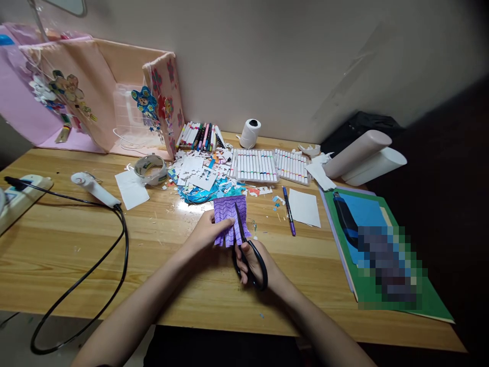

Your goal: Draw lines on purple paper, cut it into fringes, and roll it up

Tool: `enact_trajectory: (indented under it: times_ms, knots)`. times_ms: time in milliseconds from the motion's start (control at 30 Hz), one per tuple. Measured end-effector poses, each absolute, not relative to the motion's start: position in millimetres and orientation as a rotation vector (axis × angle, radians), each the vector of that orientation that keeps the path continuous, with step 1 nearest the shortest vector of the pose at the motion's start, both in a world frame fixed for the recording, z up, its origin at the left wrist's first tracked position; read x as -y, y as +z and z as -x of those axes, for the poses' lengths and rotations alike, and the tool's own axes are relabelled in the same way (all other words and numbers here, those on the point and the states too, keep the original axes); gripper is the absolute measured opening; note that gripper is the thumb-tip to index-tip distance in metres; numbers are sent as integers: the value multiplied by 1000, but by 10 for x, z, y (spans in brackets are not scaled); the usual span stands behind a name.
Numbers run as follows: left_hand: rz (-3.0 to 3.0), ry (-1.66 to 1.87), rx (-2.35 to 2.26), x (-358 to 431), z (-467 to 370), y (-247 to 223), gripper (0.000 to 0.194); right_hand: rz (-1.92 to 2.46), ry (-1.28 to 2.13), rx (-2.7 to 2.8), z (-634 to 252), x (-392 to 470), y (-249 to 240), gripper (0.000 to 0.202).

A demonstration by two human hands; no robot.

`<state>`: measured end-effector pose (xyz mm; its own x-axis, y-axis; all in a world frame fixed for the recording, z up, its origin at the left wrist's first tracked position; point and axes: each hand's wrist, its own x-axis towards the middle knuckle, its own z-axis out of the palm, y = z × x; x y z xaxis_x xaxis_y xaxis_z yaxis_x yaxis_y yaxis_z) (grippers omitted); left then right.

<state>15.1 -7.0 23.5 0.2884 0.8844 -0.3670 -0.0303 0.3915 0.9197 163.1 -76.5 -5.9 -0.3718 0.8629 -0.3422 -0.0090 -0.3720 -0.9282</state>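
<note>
A purple paper [225, 206] with dark wavy lines is held above the wooden table, its lower edge cut into strips. My left hand [204, 232] pinches it at the left side, the thumb lying across its front. Black-handled scissors [262, 265] are in my right hand [263, 262], with fingers through the handle loops. One dark blade lies over the front of the paper, pointing up and away; the other blade is mostly hidden behind it. Paper scraps [194, 176] are heaped just beyond the paper.
Beyond stand marker trays [255, 165], loose markers [200, 136] and a white spool [251, 133]. A tape roll [151, 169], glue gun [95, 189] and looping black cable lie left. Right are a purple marker [289, 211], white paper [304, 208] and a green folder [416, 300].
</note>
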Motion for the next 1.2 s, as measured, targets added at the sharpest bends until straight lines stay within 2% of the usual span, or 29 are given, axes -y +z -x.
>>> enact_trajectory:
  times_ms: [300,500,700,900,1067,1200]
  knots:
    - [-907,709,-1027,106,-170,309,29,1203,1731,1322,-1678,776,14,76]
    - [-900,702,-1027,104,-174,294,29,1279,1820,1126,-1625,752,78,73]
    - [-903,702,-1018,106,-169,296,31,1243,1805,1165,-1653,766,68,73]
    - [-846,919,-1095,38,-134,324,31,1071,1913,1211,-1710,774,65,78]
    - [-818,1062,-1126,1,-87,336,32,1228,1671,921,-1820,589,108,67]
    - [-978,962,-1094,32,-88,374,32,1358,1417,1052,-1923,469,185,50]
